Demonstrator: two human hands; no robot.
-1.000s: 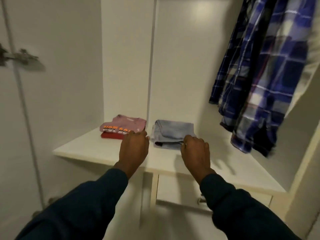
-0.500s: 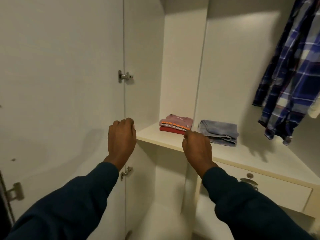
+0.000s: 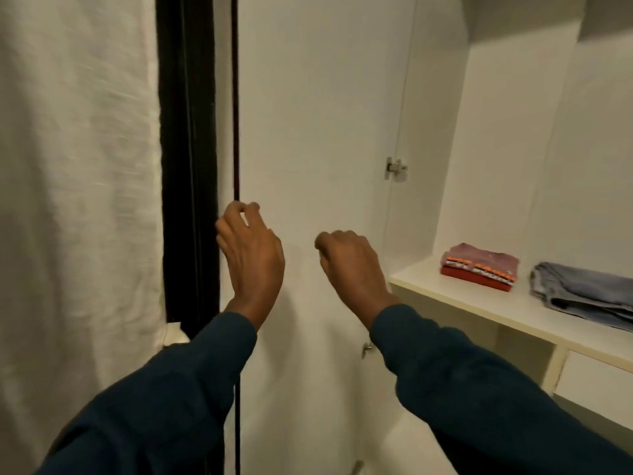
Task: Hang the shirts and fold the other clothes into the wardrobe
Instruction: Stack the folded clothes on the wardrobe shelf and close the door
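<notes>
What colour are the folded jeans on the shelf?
Light blue jeans, seen in the head view.

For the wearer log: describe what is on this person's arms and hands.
Both arms wear long dark navy-teal sleeves of plain soft fabric, ending at the wrists. The left hand and right hand are bare: no gloves, watch or bracelets visible, and no logos or markings on the sleeves.
</notes>
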